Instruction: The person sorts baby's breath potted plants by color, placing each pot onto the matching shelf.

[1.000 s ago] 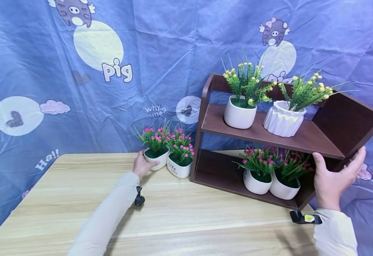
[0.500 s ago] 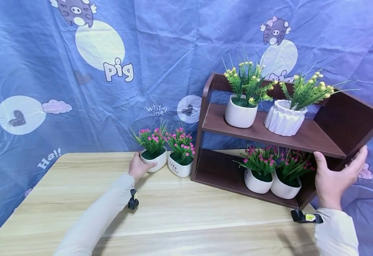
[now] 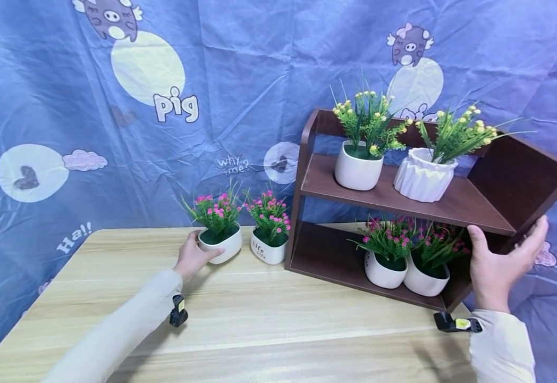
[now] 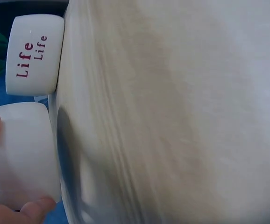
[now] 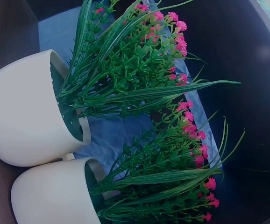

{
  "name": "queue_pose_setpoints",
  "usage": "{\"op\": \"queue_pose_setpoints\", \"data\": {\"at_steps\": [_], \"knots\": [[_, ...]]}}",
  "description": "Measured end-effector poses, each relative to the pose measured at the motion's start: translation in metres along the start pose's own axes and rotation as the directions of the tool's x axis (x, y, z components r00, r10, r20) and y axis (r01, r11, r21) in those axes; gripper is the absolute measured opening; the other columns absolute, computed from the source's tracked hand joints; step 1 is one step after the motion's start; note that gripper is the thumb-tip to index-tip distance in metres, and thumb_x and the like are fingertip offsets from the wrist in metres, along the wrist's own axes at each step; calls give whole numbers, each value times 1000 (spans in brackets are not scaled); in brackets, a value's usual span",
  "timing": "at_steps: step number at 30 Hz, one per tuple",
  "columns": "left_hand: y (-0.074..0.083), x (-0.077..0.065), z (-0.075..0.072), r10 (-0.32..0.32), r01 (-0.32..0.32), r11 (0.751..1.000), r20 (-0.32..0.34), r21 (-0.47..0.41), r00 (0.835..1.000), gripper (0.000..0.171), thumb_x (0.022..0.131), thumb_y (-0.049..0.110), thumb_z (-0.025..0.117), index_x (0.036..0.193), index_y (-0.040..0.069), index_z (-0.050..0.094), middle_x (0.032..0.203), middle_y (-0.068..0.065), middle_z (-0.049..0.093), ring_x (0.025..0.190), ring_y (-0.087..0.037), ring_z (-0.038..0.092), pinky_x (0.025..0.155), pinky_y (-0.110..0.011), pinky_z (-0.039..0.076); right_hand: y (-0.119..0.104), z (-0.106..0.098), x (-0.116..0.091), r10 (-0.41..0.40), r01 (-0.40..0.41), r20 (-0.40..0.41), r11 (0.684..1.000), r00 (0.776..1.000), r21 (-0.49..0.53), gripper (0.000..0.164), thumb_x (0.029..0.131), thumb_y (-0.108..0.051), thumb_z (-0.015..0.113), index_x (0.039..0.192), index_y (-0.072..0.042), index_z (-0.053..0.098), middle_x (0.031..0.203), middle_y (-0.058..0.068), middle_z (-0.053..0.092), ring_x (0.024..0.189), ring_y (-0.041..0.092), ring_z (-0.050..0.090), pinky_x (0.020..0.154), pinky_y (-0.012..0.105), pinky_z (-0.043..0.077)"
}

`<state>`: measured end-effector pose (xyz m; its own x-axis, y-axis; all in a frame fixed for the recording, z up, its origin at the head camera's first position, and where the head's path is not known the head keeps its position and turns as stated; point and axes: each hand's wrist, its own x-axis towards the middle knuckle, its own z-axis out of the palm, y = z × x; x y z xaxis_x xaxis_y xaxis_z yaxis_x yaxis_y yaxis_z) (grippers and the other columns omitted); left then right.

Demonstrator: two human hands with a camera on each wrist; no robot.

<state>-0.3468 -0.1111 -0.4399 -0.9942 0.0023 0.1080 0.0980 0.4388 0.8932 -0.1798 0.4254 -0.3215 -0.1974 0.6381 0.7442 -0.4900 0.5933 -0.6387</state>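
Note:
My left hand (image 3: 196, 256) grips a white pot of pink artificial flowers (image 3: 221, 246), thumb on its front, at the table's back edge. Whether its base touches the table I cannot tell. Just right of it, a second pink-flowered pot (image 3: 269, 250) bears the word "Life" and stands against the shelf's left side. The dark brown two-tier shelf (image 3: 403, 207) stands angled on the right. My right hand (image 3: 505, 266) holds its right side panel, with the thumb inside and the fingers outside. In the right wrist view, two pink-flowered pots (image 5: 25, 112) fill the lower tier's right part.
On the upper tier stand a smooth white pot (image 3: 359, 169) and a pleated white pot (image 3: 424, 178), both with yellow flowers. A light wooden tabletop (image 3: 269, 330) spreads in front of the shelf. Behind it hangs a blue printed cloth (image 3: 240, 106).
My left hand has moved the pink-flowered pot leftward and slightly nearer, widening the gap from the "Life" pot. My right hand and the shelf have stayed in place.

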Motion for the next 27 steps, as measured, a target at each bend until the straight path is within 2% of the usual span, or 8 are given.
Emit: {"op": "queue_pose_setpoints", "data": {"at_steps": [6,12,17,22,27], "knots": [[1,-18,-10,-19,20,999,36,-32,999,91,76,25,81,144,-4,28,143,-28,40,130,-40,41,108,-48,35,9,-2,2,-1,1,-6,1000,1000,1,97,67,-23,87,146,-8,33,146,2,38,132,13,37,111,20,25],[5,-35,-16,-44,49,996,78,-70,996,92,75,25,81,145,-2,27,143,-27,39,131,-40,41,109,-48,35,-3,0,-1,-4,4,-6,1000,1000,11,97,67,-23,87,146,-6,33,147,3,38,133,13,37,111,20,25],[9,-47,-17,-37,47,994,102,-97,994,91,76,24,82,144,-3,28,142,-27,41,128,-40,45,104,-45,41,-3,2,-1,5,-5,-9,1000,1000,19,97,67,-22,87,146,-7,33,146,4,38,132,13,37,111,20,25],[15,-58,-18,-22,34,993,109,-113,994,89,75,25,82,142,-3,30,139,-25,44,127,-40,47,101,-42,45,11,-1,3,-29,29,-7,999,1000,27,96,66,-21,88,145,-9,35,145,3,40,131,15,39,110,21,27],[22,-69,-15,-2,23,987,130,-157,991,88,75,21,83,142,-4,30,139,-27,44,127,-41,46,100,-42,45,14,-1,4,-67,67,-1,997,998,35,95,66,-19,88,145,-10,36,143,3,43,130,17,40,109,22,28]]}}
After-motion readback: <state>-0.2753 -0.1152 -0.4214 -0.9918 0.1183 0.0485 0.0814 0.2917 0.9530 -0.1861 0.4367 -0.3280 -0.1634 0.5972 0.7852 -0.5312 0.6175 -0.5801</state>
